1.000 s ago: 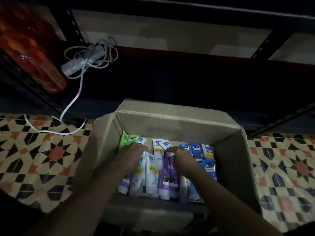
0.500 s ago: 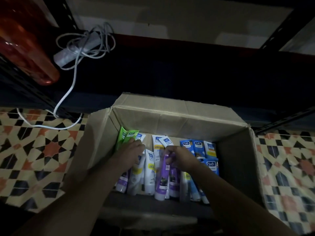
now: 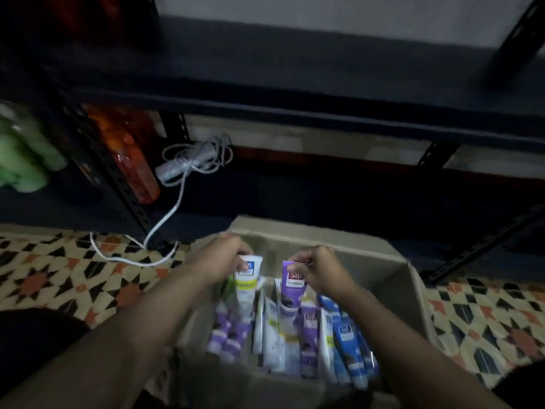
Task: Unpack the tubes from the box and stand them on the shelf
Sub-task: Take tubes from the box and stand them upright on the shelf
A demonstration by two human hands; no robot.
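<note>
An open cardboard box [image 3: 410,293] sits on the patterned floor, holding several tubes [image 3: 345,338] in purple, white and blue. My left hand [image 3: 219,261] pinches the top of a white tube [image 3: 246,286] with a yellow band, lifted partly above the others. My right hand [image 3: 320,270] grips the crimped end of a purple tube [image 3: 292,290], also raised above the rest. Both hands hover over the box's far half. A dark metal shelf [image 3: 295,93] runs across the view above and behind the box.
A coiled white cable with a power strip [image 3: 188,166] lies on the lower shelf and trails onto the floor. An orange bottle [image 3: 132,169] and green packages [image 3: 23,160] stand at the left. Slanted shelf braces [image 3: 483,246] flank the box.
Both hands have lifted out of the packed tubes, each raising one tube: white in the left, purple in the right. The view has tilted up, showing more of the shelf.
</note>
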